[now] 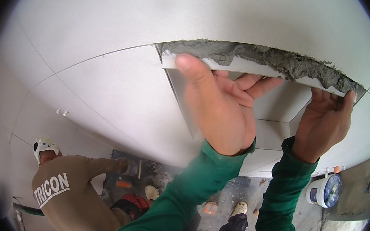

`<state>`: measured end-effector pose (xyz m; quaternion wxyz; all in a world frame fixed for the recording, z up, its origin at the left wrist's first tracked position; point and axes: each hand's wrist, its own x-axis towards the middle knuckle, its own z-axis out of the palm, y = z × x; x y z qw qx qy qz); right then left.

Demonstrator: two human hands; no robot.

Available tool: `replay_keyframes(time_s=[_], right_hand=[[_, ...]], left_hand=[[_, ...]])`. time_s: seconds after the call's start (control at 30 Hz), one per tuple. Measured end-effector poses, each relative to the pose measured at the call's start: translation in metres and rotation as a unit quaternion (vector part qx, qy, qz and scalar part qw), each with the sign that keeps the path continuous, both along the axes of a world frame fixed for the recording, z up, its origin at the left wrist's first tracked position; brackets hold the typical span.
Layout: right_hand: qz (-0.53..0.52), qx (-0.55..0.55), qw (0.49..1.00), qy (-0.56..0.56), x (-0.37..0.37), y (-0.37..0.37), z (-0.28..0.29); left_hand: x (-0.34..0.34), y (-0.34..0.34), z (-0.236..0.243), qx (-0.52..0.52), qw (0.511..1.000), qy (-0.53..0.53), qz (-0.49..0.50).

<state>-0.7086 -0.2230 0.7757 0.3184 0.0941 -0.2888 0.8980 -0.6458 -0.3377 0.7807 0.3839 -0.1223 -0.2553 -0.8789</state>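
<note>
**2 hands on a wall tile, mortar behind its top edge**

Left hand (219, 108) grips the pale tile (272, 103) at its upper left corner, thumb over the front edge, fingers curled behind. Right hand (324, 123) holds the tile's right end, fingers hooked over the top. Grey mortar (268, 57) lines the upper edge against the tiled wall (103, 92). Below left, a co-worker (69, 196) crouches; a white bucket (323, 191) stands at lower right.

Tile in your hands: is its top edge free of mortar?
No, grey mortar lies thick along the top edge of the tile that both hands grip.
</note>
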Motion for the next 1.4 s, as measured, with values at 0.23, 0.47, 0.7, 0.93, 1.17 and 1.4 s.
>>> replay_keyframes(time_s=[0.23,0.47,0.7,0.93,1.17,1.4], right_hand=[[0.008,-0.025,0.999,0.019,0.003,-0.009,0.01],[-0.005,0.006,1.0,0.005,-0.002,0.001,0.002],[0.003,0.023,0.999,0.04,-0.011,0.005,-0.008],[0.033,-0.005,0.998,0.062,-0.008,-0.004,-0.005],[0.14,-0.001,0.984,0.11,-0.012,0.004,-0.008],[0.154,0.002,0.985,0.082,-0.01,0.016,0.001]], left_hand=[[-0.002,-0.001,0.003,-0.021,1.0,0.01,-0.013],[-0.004,0.004,0.0,-0.023,1.0,-0.006,-0.001],[-0.01,0.002,-0.005,0.022,0.998,0.026,-0.055],[-0.014,0.004,-0.006,-0.021,0.999,0.014,0.023],[-0.019,-0.006,-0.006,-0.067,0.995,0.055,0.04],[-0.028,-0.005,-0.005,-0.076,0.992,0.073,0.071]])
